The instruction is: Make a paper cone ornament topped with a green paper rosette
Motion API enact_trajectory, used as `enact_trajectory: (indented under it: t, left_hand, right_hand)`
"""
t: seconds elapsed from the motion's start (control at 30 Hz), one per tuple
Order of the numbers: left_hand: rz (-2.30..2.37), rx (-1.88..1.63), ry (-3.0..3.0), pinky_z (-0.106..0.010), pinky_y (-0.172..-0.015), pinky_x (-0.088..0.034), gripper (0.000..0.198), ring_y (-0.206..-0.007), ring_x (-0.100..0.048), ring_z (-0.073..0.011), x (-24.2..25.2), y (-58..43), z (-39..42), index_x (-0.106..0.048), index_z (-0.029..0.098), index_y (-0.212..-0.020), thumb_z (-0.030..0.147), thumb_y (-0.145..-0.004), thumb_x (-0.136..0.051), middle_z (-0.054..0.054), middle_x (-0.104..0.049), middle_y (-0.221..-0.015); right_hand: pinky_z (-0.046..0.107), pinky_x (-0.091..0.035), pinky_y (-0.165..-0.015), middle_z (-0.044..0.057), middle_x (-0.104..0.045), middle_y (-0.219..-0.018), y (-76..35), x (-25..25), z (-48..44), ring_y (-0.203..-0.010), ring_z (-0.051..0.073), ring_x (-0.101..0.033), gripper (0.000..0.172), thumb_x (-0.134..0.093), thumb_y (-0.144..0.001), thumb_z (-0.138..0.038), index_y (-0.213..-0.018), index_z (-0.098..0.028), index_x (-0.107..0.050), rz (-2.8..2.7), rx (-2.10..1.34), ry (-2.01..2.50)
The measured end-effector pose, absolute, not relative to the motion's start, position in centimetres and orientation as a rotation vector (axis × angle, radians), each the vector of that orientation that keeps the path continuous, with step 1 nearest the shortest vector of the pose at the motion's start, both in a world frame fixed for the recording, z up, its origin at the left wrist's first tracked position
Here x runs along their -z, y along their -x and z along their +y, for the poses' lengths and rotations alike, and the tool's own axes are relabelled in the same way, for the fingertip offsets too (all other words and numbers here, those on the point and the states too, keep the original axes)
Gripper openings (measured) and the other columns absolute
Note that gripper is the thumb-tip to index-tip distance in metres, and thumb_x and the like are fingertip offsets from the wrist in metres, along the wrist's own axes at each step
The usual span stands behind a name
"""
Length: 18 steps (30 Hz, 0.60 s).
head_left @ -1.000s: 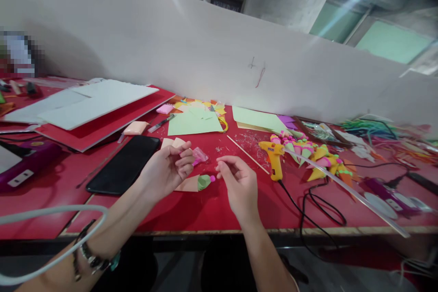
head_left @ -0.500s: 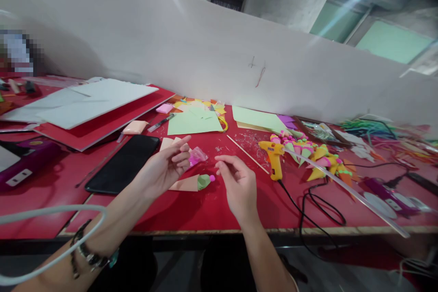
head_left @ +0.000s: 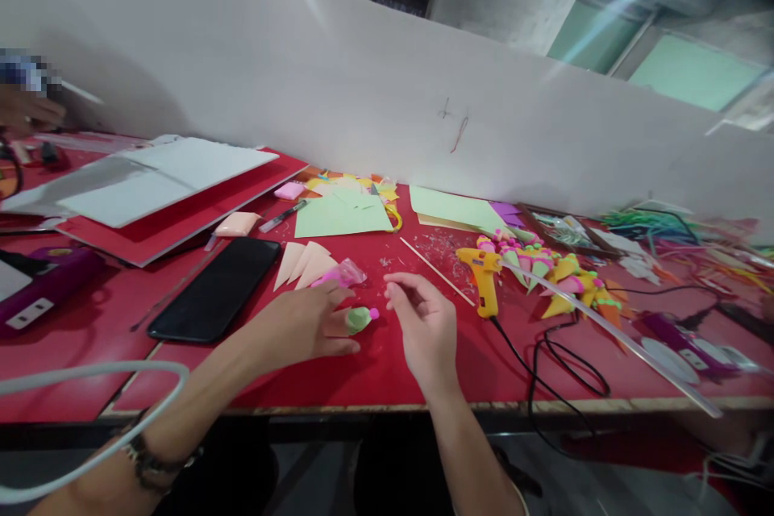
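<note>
Palm down, my left hand [head_left: 308, 322] hovers over or rests on a small paper cone with a green inner part [head_left: 359, 320] and a pink ball [head_left: 374, 314] at its tip. Its fingers are apart on both sides of the cone, and contact cannot be made out. To the right, my right hand [head_left: 422, 322] is curled, thumb and index fingertips close together; whether something tiny is between them is too small to tell. Peach paper pieces [head_left: 302, 262] and a pink plastic bag [head_left: 347, 272] lie just behind my left hand.
A black phone [head_left: 218, 290] lies left. A yellow glue gun [head_left: 485, 282] with a clear stick and black cable stands right, beside finished paper cones [head_left: 568, 286]. Green sheets [head_left: 344, 214], a thin wooden stick [head_left: 439, 272] and white boards [head_left: 169, 177] lie farther back. A person's hand [head_left: 30, 109] is far left.
My left hand has turned from palm up to palm down and lowered over the paper cone. My right hand has barely moved. Another person's hand has appeared at far left.
</note>
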<state>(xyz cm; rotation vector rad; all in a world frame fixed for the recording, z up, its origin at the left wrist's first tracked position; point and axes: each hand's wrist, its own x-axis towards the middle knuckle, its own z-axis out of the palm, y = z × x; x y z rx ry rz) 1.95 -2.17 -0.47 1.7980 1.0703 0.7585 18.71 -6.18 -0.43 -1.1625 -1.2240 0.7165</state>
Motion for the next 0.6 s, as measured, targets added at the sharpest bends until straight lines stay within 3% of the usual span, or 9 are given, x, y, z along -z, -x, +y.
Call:
enact_trajectory:
  t: [0.2,0.37,0.47,0.6]
  left_hand:
    - [1.125,-0.622,-2.233,-0.023,-0.050,-0.024,0.007,-0.056,-0.047,-0.0159,2.5,-2.0,-1.6,-0.062,0.021,-0.066,0.024,-0.062,-0.067,-0.003,-0.059,-0.068]
    - [1.018,-0.654,-2.027,-0.022,-0.046,-0.022,0.009,-0.048,-0.040,-0.0131,1.8,-2.0,-1.5,-0.061,0.020,-0.070,0.029,-0.068,-0.063,0.002,-0.051,-0.055]
    - [0.977,-0.687,-1.912,-0.020,-0.051,-0.030,0.013,-0.056,-0.046,-0.0141,0.5,-2.4,-1.7,-0.062,0.020,-0.078,0.031,-0.073,-0.058,0.001,-0.056,-0.062]
    - [0.920,-0.755,-1.775,-0.023,-0.075,-0.039,0.019,-0.089,-0.053,-0.0204,-0.5,-2.9,-2.1,-0.063,0.023,-0.092,0.029,-0.076,-0.055,0.000,-0.063,-0.081]
  right_hand:
    - [0.024,-0.053,-0.062,0.003,-0.066,-0.082,-18.7,0.6,-6.1,-0.068,0.014,-0.064,0.016,-0.052,-0.080,-0.025,-0.088,-0.020,-0.065,-1.200,-0.790,1.108]
    - [0.024,-0.051,-0.061,0.002,-0.066,-0.076,-18.8,0.5,-6.2,-0.067,0.013,-0.062,0.015,-0.053,-0.079,-0.026,-0.084,-0.020,-0.066,-1.245,-0.713,1.127]
    - [0.024,-0.050,-0.065,0.002,-0.065,-0.083,-18.8,0.3,-6.2,-0.073,0.013,-0.061,0.015,-0.052,-0.080,-0.023,-0.085,-0.021,-0.066,-1.248,-0.665,1.104]
    - [0.026,-0.051,-0.071,0.003,-0.066,-0.088,-18.6,0.2,-6.4,-0.077,0.014,-0.063,0.016,-0.052,-0.081,-0.023,-0.090,-0.021,-0.065,-1.217,-0.703,1.078]
